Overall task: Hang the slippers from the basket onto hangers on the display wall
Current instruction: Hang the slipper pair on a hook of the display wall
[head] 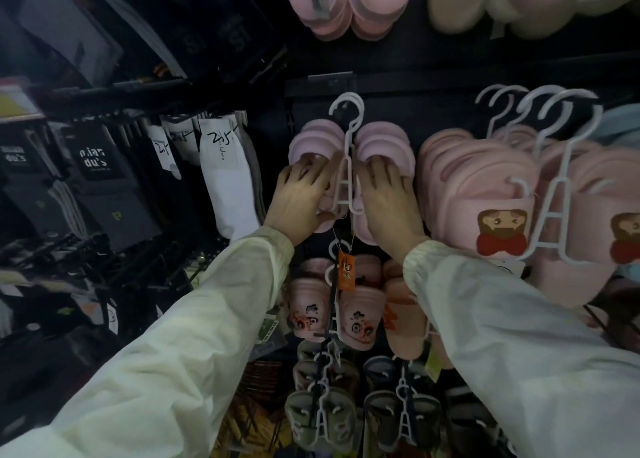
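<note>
Pink slippers (381, 142) hang as a pair on a white hanger (347, 146), near the middle of the display wall (381, 104). The hanger's hook looks like it is already over a dark peg, but the peg is hard to see.

The left hand (304, 201) holds the left slipper, with its fingers tucked into the opening and its thumb underneath. The right hand (388, 201) lies on the right slipper with its fingers fairly straight, pressing it.

I think the job here is to make the pair sit straight. A push that goes up could lift the hook off the peg, and the pair would drop. A hard tug could pop a slipper off the hanger.

At 6 o'clock an orange tag (346, 270) dangles over the small slippers (360, 305) and could get caught there. At 3 o'clock the big slippers (478, 187) hang just beside the right hand, so a bump could knock them.
</note>
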### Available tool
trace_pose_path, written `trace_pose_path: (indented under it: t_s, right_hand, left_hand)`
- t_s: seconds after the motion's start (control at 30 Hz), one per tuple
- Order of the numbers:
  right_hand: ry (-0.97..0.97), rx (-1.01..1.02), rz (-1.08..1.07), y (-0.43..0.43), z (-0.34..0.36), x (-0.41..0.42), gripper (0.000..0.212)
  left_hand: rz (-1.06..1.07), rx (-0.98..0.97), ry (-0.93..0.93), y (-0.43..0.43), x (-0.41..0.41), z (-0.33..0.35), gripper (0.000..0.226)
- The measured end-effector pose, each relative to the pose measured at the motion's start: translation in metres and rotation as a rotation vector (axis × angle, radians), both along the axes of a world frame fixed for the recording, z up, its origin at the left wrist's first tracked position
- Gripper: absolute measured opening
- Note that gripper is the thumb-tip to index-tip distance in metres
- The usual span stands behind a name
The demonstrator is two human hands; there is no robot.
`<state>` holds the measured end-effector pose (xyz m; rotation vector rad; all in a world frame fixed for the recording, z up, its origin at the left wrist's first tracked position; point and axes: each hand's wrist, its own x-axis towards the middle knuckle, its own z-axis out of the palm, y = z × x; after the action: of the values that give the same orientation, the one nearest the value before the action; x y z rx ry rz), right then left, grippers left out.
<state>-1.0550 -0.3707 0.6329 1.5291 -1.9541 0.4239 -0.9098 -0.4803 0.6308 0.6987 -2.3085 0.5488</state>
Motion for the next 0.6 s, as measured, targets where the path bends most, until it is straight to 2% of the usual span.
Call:
trace_pose_path:
  t_s: [0.17, 0.6]
  right_hand:
    - [-0.052, -0.010, 0.049, -0.008, -0.004, -0.008, 0.065]
    - [-0.181, -0.065, 0.148, 0.000, -0.010, -0.008, 0.077]
  left_hand:
    - [0.020, 0.029, 0.024, -0.003, 0.003, -0.002, 0.117]
    - [0.111, 0.003, -0.026, 0.002, -0.008, 0.002, 0.105]
